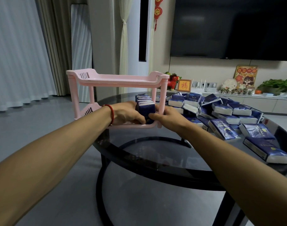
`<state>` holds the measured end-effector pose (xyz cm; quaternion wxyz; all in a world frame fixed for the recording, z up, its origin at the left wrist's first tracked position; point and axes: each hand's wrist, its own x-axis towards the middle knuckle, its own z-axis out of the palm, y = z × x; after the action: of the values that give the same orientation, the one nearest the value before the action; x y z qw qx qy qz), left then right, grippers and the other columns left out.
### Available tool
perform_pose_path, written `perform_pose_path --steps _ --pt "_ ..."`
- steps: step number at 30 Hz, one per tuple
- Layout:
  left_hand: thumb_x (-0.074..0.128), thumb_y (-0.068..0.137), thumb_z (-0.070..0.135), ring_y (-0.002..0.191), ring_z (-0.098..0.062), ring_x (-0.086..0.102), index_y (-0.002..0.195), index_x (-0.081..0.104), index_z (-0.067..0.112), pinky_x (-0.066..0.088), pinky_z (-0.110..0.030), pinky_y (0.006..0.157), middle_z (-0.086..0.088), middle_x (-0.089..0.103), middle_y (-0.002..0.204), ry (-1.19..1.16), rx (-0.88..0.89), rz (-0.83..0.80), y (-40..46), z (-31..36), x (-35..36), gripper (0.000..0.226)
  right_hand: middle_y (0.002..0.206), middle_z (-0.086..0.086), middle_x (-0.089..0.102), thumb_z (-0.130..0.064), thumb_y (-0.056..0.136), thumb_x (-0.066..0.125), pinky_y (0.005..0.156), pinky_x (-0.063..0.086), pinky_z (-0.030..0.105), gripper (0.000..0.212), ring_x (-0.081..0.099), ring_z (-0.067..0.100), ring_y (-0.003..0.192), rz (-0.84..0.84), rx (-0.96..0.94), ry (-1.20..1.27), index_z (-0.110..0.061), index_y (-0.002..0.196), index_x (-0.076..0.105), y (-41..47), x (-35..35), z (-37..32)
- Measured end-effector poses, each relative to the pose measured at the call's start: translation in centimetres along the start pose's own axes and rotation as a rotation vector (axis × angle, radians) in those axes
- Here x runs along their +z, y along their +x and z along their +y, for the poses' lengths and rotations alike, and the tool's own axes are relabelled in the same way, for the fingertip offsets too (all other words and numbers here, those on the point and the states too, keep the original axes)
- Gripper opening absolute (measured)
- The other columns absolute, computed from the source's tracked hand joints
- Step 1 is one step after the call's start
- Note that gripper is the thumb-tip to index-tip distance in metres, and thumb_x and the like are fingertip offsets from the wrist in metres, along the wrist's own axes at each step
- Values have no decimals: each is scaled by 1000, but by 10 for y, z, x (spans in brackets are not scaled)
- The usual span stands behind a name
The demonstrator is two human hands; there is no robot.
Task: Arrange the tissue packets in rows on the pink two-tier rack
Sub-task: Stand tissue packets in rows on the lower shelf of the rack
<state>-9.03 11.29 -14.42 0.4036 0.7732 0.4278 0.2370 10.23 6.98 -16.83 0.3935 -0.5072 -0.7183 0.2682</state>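
Pink plastic two-tier rack (118,79) stands on a round dark glass table with black metal frame (155,154), near its far left edge. Upper tier bare. Lower tier holds a row of dark blue tissue packets standing on edge (143,101), running front to back along the right side. Left hand (125,114), red string bracelet (110,114) at the wrist, reaches into the lower tier, fingers curled against the left face of the nearest blue packet in the row (147,114). Right hand (165,115) meets it from the right, just inside the rack's front right post, fingertips pinching the same packet's lower front corner. Both hands grasp that packet. Loose heap of blue-and-white tissue packets (221,110) covers the table's right half, lying flat and tilted over one another, well apart from the row. Black wall-mounted television (234,26) behind.
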Motion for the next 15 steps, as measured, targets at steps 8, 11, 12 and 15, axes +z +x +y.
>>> perform_pose_path --steps 8,11,12,15 --pt "90 71 11 102 -25 69 151 34 22 60 -42 87 -9 69 124 117 -2 29 8 -10 -10 98 111 11 75 -16 90 73 95 56 44 30 69 33 106 3 61 88 -17 119 70 -2 -2 -1" --pt "100 54 32 117 -29 66 162 -5 31 57 -47 99 -5 62 135 117 -73 -9 20 -22 -20 150 118 6 73 -13 89 75 95 57 38 30 69 25 109 -30 48 131 -30 112 66 -5 -5 -2" --pt "102 51 36 120 -29 64 162 -8 33 57 -46 100 -4 59 140 115 -82 -19 23 -24 -22 156 119 2 72 -13 89 75 91 56 31 33 68 19 108 -38 47 147 -33 112 63 -6 -5 -3" --pt "104 46 44 133 -30 55 161 0 38 51 -49 107 -1 48 154 119 -61 -35 28 -28 -24 156 106 -11 70 -14 89 76 80 51 19 35 67 9 101 -37 42 166 -36 111 60 -9 -9 -3"
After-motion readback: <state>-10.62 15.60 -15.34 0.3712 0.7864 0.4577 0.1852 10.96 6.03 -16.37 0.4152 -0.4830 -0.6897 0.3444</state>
